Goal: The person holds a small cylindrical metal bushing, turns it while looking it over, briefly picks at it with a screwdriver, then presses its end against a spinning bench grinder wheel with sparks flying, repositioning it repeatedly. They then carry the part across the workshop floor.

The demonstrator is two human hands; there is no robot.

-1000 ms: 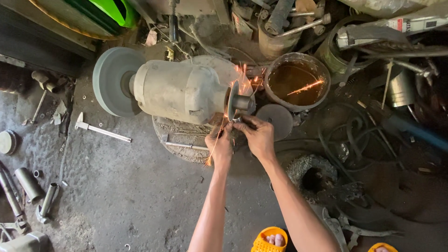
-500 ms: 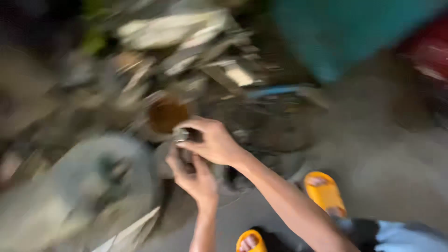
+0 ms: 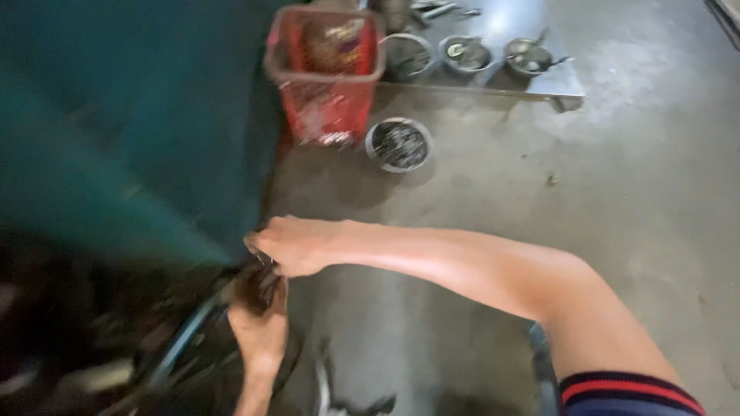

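Concrete floor (image 3: 617, 200), red basket (image 3: 327, 77) and metal bowl (image 3: 398, 144) up top. Both hands meet low left: right hand (image 3: 297, 245) and left hand (image 3: 258, 327) closed around a small dark part (image 3: 260, 286), blurred.

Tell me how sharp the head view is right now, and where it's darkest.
Head view: motion blur smears the whole frame, worst at lower left, where the dark item between the left hand and right hand can't be made out. The left side is dark. The red basket and metal bowl on the lit concrete floor read more clearly.
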